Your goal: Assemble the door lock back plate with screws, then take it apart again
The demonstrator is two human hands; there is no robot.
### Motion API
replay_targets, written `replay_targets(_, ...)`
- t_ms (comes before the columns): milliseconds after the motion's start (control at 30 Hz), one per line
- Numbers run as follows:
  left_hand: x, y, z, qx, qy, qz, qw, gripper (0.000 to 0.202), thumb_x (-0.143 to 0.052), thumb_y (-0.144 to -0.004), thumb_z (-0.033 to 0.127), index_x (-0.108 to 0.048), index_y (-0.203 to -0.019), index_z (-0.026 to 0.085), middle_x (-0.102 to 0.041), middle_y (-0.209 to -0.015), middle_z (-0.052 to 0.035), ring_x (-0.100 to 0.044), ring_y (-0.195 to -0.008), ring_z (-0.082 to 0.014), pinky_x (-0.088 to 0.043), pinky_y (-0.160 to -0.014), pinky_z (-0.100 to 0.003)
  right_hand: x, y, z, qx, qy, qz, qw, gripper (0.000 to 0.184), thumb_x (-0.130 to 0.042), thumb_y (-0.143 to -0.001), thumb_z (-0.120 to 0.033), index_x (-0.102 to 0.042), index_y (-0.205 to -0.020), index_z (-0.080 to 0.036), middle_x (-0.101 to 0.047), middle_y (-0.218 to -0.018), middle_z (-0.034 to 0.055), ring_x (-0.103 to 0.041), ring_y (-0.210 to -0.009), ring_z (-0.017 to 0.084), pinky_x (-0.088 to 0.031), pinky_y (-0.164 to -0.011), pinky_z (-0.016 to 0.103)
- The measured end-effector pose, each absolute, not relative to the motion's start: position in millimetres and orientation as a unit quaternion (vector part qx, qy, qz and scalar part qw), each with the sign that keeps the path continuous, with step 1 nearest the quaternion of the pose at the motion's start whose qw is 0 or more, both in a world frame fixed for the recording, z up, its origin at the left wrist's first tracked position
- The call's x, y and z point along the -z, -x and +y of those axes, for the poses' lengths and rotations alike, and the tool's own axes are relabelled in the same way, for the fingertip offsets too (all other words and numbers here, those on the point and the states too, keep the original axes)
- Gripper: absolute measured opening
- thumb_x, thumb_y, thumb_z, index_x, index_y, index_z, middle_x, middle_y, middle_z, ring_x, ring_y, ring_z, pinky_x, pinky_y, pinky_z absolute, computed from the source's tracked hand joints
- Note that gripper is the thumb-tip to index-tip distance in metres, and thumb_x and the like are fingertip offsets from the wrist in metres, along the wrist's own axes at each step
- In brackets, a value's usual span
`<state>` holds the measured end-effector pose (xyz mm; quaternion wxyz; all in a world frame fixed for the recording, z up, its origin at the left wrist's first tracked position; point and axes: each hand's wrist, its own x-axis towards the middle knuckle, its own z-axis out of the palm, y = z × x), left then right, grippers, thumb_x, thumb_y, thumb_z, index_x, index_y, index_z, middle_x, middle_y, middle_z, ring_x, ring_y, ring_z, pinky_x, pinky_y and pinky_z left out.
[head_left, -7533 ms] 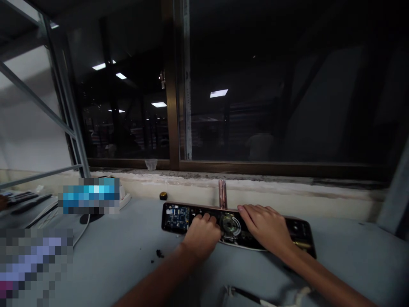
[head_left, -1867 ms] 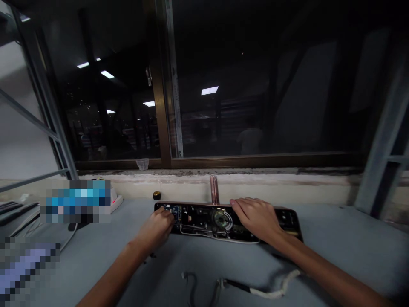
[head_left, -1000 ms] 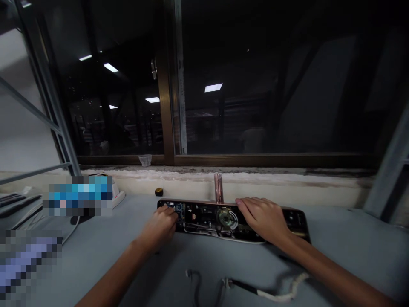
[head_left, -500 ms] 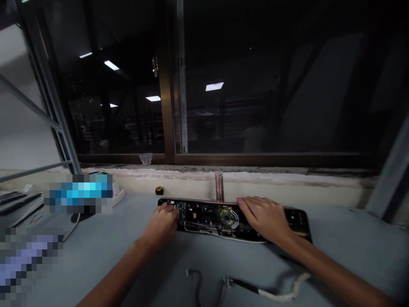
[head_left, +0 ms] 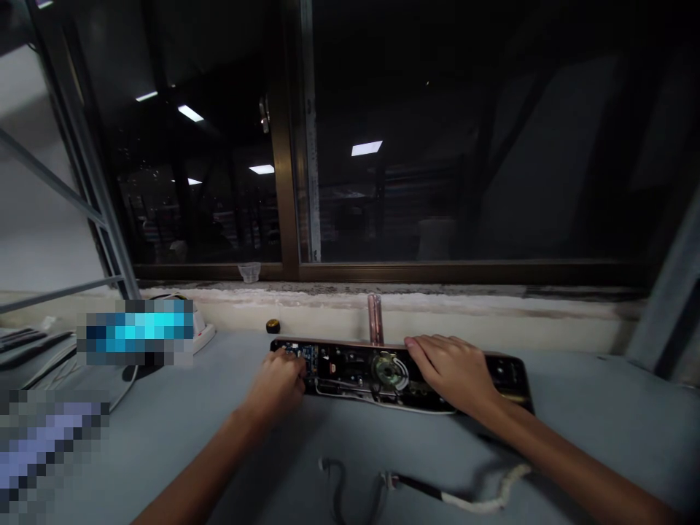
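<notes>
A long black smart lock panel (head_left: 342, 379), its inside facing me, rests on the grey-blue table. At its left end is a blue circuit board (head_left: 310, 359); near the middle sits a round greenish part (head_left: 389, 370). My left hand (head_left: 278, 383) is closed over the board end, fingertips bent down onto it. Whatever those fingers may pinch is hidden. Across the right part lies my right hand (head_left: 456, 372), gripping the panel with the thumb along its far edge. A pale wire (head_left: 383, 405) runs along the near edge.
Nearer me lies a cable with connectors (head_left: 475, 504). Behind the panel stand a copper-coloured cylinder (head_left: 375, 321) and a small dark-and-gold round piece (head_left: 273, 326). A white power strip (head_left: 203, 335) and wires lie left. The sill holds a clear plastic cup (head_left: 249, 273).
My left fingers have shifted very slightly and curl a little tighter over the circuit board. My right hand and the panel stay in place.
</notes>
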<state>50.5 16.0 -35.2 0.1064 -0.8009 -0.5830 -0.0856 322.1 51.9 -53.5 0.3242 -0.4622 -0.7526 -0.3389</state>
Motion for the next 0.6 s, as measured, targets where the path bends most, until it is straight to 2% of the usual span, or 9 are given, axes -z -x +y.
replay_targets(400, 35.6, -58.0, 13.8, 0.099, 0.749, -0.646, 0.107, 0.014, -0.048, -0.068, 0.014, -0.059, -0.075, 0.017, -0.063, -0.083, -0.0099, -0.055, -0.091, -0.0254, -0.041, -0.075, -0.034, 53.1, -322.8, 51.7, 0.336, 0.455, -0.757, 0.328, 0.057, -0.017, -0.095, -0.034, -0.059, -0.059, -0.019, -0.061, -0.057, 0.0007, -0.056, -0.054, 0.016, -0.028, -0.056, 0.027)
replay_targets(600, 33.7, -50.7, 12.9, 0.091, 0.768, -0.625, 0.104, 0.015, -0.046, -0.074, 0.014, -0.059, -0.078, 0.02, -0.064, -0.082, -0.0058, -0.056, -0.088, -0.0213, -0.039, -0.079, -0.032, 50.8, -320.8, 49.8, 0.342, 0.451, -0.754, 0.331, 0.056, -0.017, -0.095, -0.031, -0.057, -0.057, -0.019, -0.06, -0.055, 0.0009, -0.055, -0.052, 0.015, -0.027, -0.056, 0.027)
